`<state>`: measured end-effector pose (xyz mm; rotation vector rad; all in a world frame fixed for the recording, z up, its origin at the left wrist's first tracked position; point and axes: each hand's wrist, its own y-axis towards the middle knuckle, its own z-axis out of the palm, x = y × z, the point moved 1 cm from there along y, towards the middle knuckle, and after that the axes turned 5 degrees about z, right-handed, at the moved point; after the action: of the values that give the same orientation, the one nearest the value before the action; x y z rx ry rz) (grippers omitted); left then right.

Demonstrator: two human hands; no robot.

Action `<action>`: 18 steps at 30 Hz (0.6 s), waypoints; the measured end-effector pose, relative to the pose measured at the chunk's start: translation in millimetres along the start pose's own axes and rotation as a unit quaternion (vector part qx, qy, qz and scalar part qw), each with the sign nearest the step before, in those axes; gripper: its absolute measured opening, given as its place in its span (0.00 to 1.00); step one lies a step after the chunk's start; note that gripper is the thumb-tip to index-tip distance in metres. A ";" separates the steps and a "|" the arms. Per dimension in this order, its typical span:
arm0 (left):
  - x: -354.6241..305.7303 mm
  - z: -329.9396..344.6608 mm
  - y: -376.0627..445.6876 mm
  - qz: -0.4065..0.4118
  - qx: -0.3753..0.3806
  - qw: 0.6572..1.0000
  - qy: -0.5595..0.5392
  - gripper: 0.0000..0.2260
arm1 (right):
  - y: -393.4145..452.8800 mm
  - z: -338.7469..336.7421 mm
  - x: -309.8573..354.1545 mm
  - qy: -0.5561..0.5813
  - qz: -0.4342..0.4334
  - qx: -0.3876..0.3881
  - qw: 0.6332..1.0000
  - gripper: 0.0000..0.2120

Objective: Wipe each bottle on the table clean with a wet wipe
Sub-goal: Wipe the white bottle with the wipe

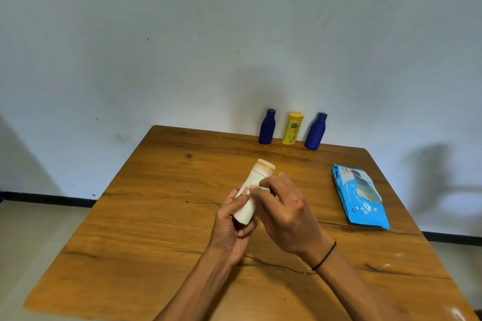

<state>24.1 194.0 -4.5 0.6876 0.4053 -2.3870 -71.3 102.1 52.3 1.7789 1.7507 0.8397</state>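
Table [161, 216] edge cut off; hands [287, 211] hide bottle [257, 182] middle

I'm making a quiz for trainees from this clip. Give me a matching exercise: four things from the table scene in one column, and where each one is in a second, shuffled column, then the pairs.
Things:
1. white bottle
2. yellow bottle
3. wipes pack
4. black band

Places:
A. lying flat on the right side of the table
B. around the right wrist
C. held tilted above the table by the left hand, the right hand on it
D. upright at the far edge between two blue bottles

Pairs: 1-C, 2-D, 3-A, 4-B
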 end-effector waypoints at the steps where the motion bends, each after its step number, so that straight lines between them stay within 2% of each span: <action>1: -0.6 0.2 -0.5 -0.001 0.016 1.000 0.000 0.17 | 3.1 -1.6 -1.5 -0.010 0.007 -0.004 1.000 0.07; 5: -3.2 1.3 -6.0 -0.006 0.062 0.998 0.025 0.14 | 16.2 -9.5 -6.4 -0.033 0.053 -0.016 0.998 0.12; 7: -3.8 0.9 -8.3 -0.010 0.068 0.998 0.011 0.15 | 20.5 -11.6 -9.9 -0.026 0.083 -0.017 0.996 0.11; 10: -3.9 -0.7 -9.1 -0.017 0.074 0.997 -0.024 0.24 | 17.8 -7.1 -11.6 0.004 0.111 0.002 0.994 0.06; 14: 1.9 -6.6 -7.3 -0.015 0.052 0.999 0.006 0.33 | 0.1 1.2 6.4 0.065 0.063 0.047 0.995 0.04; 18: 8.6 -15.1 -1.4 -0.047 0.041 0.997 -0.052 0.39 | -9.1 4.4 20.7 0.095 0.001 0.085 0.992 0.08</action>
<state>23.1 197.6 -21.5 0.5896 0.3031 -2.5276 -74.8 123.4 44.3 1.8610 1.9960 0.9101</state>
